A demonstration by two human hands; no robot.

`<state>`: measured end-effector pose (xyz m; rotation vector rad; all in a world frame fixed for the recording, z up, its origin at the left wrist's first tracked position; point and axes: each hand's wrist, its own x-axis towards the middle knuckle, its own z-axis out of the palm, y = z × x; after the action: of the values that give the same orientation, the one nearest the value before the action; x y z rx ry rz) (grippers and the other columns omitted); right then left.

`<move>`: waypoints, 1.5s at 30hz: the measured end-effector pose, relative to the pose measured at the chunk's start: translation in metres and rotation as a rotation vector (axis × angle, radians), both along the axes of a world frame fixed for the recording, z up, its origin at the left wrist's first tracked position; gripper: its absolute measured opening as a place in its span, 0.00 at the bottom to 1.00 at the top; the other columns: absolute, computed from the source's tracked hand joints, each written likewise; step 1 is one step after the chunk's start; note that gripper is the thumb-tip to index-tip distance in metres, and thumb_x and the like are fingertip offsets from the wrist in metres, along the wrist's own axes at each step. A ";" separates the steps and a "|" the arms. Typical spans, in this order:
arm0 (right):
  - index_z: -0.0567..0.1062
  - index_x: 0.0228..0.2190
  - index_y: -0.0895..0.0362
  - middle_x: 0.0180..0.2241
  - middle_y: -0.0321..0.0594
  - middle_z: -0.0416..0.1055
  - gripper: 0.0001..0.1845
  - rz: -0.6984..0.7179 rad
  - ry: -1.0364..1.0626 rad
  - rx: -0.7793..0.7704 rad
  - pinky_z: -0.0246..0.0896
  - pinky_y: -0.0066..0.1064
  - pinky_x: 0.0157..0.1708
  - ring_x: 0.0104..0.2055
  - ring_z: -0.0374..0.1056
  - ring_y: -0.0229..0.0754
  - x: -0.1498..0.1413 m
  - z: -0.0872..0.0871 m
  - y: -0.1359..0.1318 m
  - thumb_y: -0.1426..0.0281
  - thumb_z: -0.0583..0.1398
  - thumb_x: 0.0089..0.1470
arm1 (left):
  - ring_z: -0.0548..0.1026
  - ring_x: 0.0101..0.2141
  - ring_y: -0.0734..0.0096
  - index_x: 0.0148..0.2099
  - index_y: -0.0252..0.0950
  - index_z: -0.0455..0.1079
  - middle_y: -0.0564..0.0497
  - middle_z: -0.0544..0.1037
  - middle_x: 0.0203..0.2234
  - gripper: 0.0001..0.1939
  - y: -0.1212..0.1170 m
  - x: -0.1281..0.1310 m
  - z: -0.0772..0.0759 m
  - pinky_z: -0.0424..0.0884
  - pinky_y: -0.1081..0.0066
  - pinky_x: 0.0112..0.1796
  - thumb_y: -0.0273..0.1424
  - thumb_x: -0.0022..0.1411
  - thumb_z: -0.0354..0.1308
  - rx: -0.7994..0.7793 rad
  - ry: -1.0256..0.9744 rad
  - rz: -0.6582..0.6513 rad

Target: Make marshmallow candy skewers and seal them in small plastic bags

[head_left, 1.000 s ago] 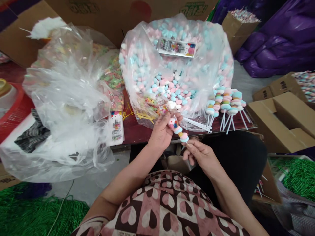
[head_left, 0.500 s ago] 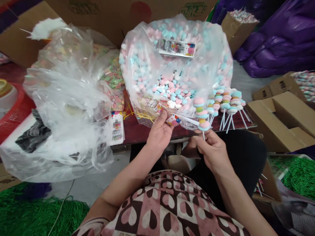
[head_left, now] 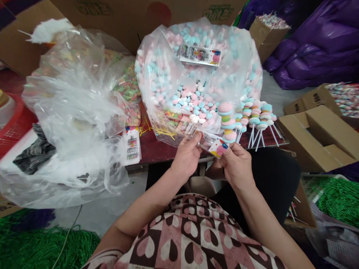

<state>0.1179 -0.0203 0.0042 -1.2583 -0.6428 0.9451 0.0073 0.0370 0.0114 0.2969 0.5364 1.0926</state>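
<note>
My left hand [head_left: 186,158] is closed on a small clear printed bag [head_left: 217,147] with coloured dots at one end. Held upright in my right hand [head_left: 238,164] is a marshmallow pop [head_left: 227,121], with pink, blue and yellow-green pieces stacked on a stick hidden by my fingers. My right thumb and fingers also touch the dotted end of the printed bag. Beyond my hands stands a big clear sack [head_left: 157,78] of pastel marshmallow pieces, with printed bags [head_left: 199,56] lying on it. More marshmallow pops [head_left: 259,117] lie grouped to the right, their white sticks towards me.
Yellow strips [head_left: 165,133] lie by the sack. Left are more printed bags [head_left: 132,145], a crumpled plastic bag [head_left: 73,101] and a red basket [head_left: 17,123]. An open cardboard box [head_left: 316,138] stands right, with purple bags [head_left: 308,56] behind and green strands [head_left: 339,201] below.
My right hand has drawn the marshmallow pop out from beside my left hand, turned it upright and moved right. The printed bag is now stretched between both hands.
</note>
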 end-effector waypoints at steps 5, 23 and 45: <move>0.68 0.24 0.54 0.15 0.24 0.53 0.15 0.006 -0.003 -0.016 0.36 0.24 0.15 0.15 0.41 0.27 0.003 0.003 -0.001 0.60 0.68 0.43 | 0.78 0.34 0.72 0.36 0.36 0.74 0.53 0.81 0.32 0.12 0.005 -0.004 0.002 0.72 0.73 0.36 0.29 0.50 0.70 0.052 0.078 0.009; 0.75 0.29 0.56 0.20 0.28 0.62 0.16 0.166 0.132 -0.121 0.36 0.22 0.12 0.16 0.44 0.26 -0.008 0.007 0.004 0.65 0.71 0.36 | 0.75 0.29 0.76 0.35 0.36 0.73 0.55 0.78 0.28 0.15 -0.008 0.002 -0.006 0.71 0.75 0.32 0.36 0.47 0.72 0.090 0.189 0.011; 0.75 0.32 0.56 0.14 0.23 0.55 0.11 0.021 0.100 -0.013 0.39 0.21 0.13 0.14 0.44 0.27 0.003 0.015 0.002 0.67 0.67 0.45 | 0.63 0.17 0.86 0.32 0.36 0.66 0.61 0.69 0.21 0.22 0.006 -0.008 0.001 0.57 0.79 0.17 0.40 0.43 0.74 -0.013 0.261 0.110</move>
<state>0.1211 -0.0186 0.0188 -1.2103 -0.5732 1.0242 -0.0003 0.0429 0.0124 0.4056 0.7992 1.1641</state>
